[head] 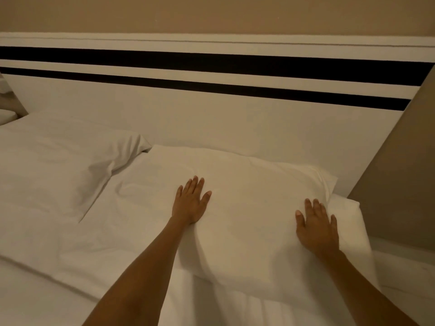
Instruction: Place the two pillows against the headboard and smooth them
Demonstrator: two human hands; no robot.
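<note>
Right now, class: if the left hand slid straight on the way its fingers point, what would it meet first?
The left hand lies flat on the right-hand pillow, fingers pointing towards the headboard. It would cross more pillow, then probably meet the headboard; any gap between them is hard to judge.

No legible text, label, brand, number or sign anywhere in view. Only marking: two plain dark bands across the white headboard (211, 118), no lettering on them.
</note>
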